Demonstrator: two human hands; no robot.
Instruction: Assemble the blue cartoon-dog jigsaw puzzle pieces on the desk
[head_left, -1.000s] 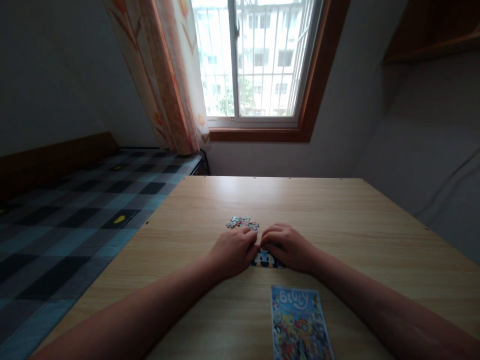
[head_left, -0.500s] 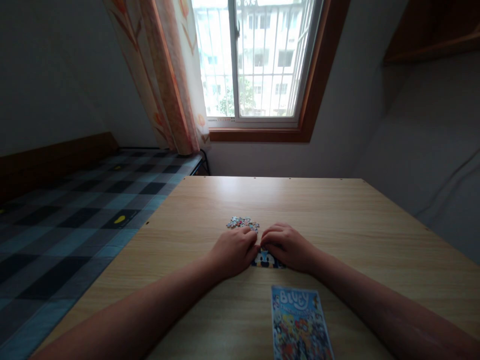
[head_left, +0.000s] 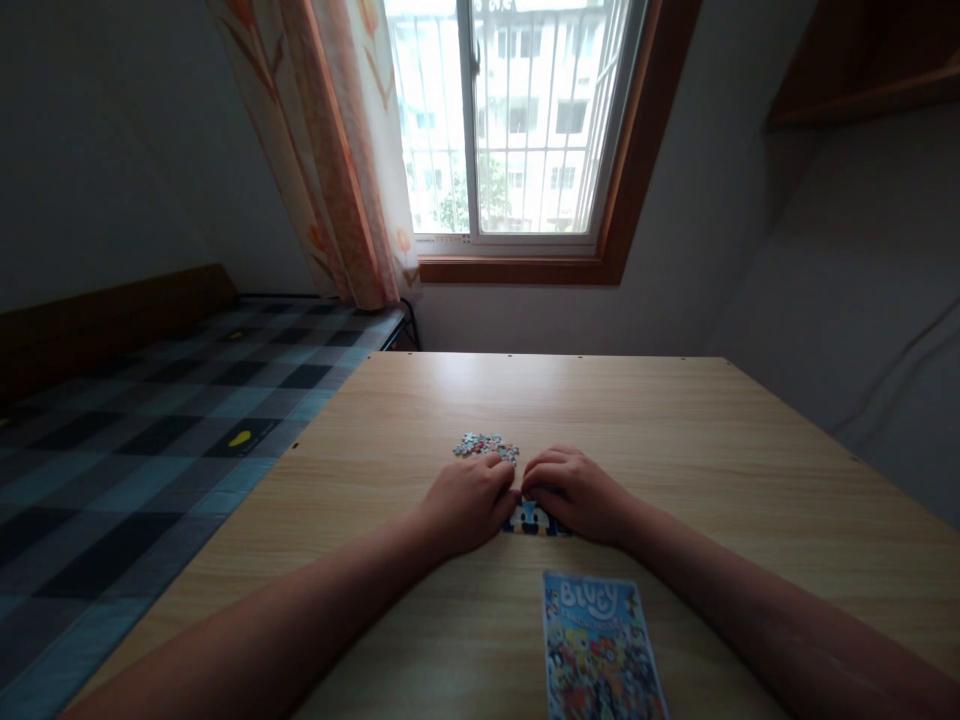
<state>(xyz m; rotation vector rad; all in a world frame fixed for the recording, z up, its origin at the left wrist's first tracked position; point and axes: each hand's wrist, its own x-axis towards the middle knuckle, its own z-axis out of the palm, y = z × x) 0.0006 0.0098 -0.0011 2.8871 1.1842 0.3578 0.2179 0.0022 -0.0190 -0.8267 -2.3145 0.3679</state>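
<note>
My left hand (head_left: pixel 466 500) and my right hand (head_left: pixel 576 492) rest side by side on the wooden table (head_left: pixel 675 440), fingers curled and pressed onto a small joined patch of blue and white jigsaw pieces (head_left: pixel 534 519). Their fingertips almost meet above the patch. What, if anything, sits under the fingertips is hidden. A small heap of loose puzzle pieces (head_left: pixel 486 446) lies just beyond my left hand. A colourful picture card (head_left: pixel 600 650) marked with cartoon figures lies flat near the front edge, below my right wrist.
A bed with a blue and black checked cover (head_left: pixel 150 430) runs along the table's left side. A window (head_left: pixel 517 120) with a patterned curtain (head_left: pixel 330 150) is behind the table. A grey wall and a wooden shelf (head_left: pixel 862 70) stand to the right.
</note>
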